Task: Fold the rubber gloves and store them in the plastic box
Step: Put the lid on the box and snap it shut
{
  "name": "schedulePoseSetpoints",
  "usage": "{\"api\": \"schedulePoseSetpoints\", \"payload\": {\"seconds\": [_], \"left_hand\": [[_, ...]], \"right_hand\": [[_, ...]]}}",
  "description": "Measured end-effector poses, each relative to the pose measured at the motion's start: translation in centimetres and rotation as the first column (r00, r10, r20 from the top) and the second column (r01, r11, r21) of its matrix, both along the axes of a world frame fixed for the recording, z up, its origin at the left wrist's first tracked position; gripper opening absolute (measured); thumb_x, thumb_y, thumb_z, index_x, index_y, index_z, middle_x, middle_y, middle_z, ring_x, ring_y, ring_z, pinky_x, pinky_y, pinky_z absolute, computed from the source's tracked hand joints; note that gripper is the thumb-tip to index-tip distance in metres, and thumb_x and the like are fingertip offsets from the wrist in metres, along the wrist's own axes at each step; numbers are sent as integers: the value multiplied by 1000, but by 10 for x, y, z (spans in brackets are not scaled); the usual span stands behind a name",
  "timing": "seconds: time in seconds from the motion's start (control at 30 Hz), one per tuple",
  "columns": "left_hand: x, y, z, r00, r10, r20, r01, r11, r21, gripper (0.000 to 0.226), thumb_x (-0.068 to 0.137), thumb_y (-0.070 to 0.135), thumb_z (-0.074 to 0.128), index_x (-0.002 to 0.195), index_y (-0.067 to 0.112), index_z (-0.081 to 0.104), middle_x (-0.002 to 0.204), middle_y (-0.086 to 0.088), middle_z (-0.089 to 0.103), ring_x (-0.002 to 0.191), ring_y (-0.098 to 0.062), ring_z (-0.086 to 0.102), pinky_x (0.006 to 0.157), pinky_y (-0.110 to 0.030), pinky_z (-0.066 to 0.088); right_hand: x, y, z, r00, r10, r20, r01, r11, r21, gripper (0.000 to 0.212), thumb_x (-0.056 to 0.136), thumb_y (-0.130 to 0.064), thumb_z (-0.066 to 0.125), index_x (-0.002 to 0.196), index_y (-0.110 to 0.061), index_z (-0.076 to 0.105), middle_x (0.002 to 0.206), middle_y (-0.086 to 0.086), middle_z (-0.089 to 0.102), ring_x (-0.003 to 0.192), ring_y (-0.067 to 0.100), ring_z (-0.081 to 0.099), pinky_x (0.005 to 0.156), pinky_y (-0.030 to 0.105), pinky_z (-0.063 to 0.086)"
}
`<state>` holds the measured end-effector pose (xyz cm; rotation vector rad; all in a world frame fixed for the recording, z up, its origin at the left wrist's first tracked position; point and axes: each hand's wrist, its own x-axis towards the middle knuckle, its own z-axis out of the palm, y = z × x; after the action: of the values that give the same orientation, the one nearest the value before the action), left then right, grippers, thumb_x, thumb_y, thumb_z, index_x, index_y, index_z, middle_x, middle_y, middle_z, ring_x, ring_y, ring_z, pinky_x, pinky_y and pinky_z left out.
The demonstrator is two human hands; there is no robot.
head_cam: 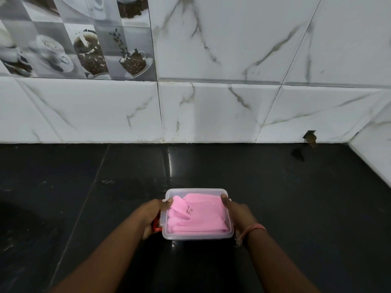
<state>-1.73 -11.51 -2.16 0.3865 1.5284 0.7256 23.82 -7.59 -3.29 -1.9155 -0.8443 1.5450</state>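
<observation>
Here, in the head view, a clear plastic box sits on a dark, glossy counter, held from both sides. The left hand grips the box's left wall, its thumb hooked over the rim near the far left corner and the tip touching the pink rubber gloves inside; the rest of its fingers curl round the outside of the wall, where they are mostly hidden. Just under those fingers, against the left wall, a red clip shows, only partly visible. The right hand holds the opposite wall, its thumb bent over the rim near the far right corner and resting at the edge of the gloves, the other fingers wrapped down the outside and out of sight behind the box. Between the two thumbs the gloves lie folded flat in a stack that fills most of the box, with a small dark mark on the top layer. A pink thread band circles the right wrist, with a loose end hanging down beside it. Beyond the fingertips the counter runs back to a white marble-patterned tiled wall, and up to the far left of the fingers are tiles printed with coffee cups and beans.
</observation>
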Motion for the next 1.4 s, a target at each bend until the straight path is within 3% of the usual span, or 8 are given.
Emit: {"api": "schedulePoseSetpoints", "payload": {"seconds": [0.1,0.37,0.53,0.7,0.9,1.13,1.27,1.4], "left_hand": [[9,-3,-3,942,21,-335,5,997,77,29,87,29,80,97,1,75,94,-17,77,87,-33,74,74,-38,60],[24,-10,-12,821,64,-567,42,984,171,36,92,42,71,79,9,74,82,-10,74,79,-27,70,75,-36,54],[24,-9,-14,800,31,-600,86,982,167,38,94,42,68,79,7,72,85,-13,75,84,-31,71,79,-38,56],[36,-10,-9,582,-57,-811,219,972,89,40,102,39,55,104,3,73,106,-20,75,103,-39,69,84,-38,53],[53,-4,-11,766,-40,-642,117,990,79,49,106,31,43,145,0,42,140,-24,58,127,-40,58,103,-41,47],[37,52,21,921,201,-333,-140,970,198,32,95,8,43,95,-6,72,80,-18,70,67,-30,65,59,-26,51],[28,98,36,950,271,-155,-225,938,262,29,88,-1,48,88,-5,77,91,-26,77,79,-39,76,74,-55,64],[21,148,41,945,305,-117,-253,910,330,28,92,-11,55,86,4,78,86,-19,78,76,-33,75,68,-39,65]], "right_hand": [[-3,-4,-5,965,-27,261,-28,978,206,39,89,-45,66,84,-7,64,85,6,65,77,20,60,81,40,53],[-23,-22,-13,730,-64,681,-279,881,382,39,102,-41,41,99,-15,70,97,6,73,90,28,66,82,36,49],[-25,-25,-10,797,-15,604,-259,894,364,38,104,-41,37,108,-16,65,103,7,71,95,28,65,86,37,49],[-25,-24,-10,845,5,534,-231,905,357,37,103,-44,35,103,-20,62,98,3,69,85,20,62,80,35,51],[-29,-22,-11,827,82,556,-255,937,240,35,102,-46,31,119,-24,53,113,1,66,101,24,65,91,42,52],[-26,40,17,910,147,387,-236,952,194,34,88,-18,47,119,-9,56,120,15,58,107,33,60,97,43,50],[-28,97,9,933,49,355,-169,934,315,50,66,-15,40,111,-15,61,111,13,62,102,33,62,94,46,53],[-32,168,-23,957,4,291,-125,910,396,69,61,-18,34,126,-18,59,118,10,65,108,32,63,98,45,52]]}}
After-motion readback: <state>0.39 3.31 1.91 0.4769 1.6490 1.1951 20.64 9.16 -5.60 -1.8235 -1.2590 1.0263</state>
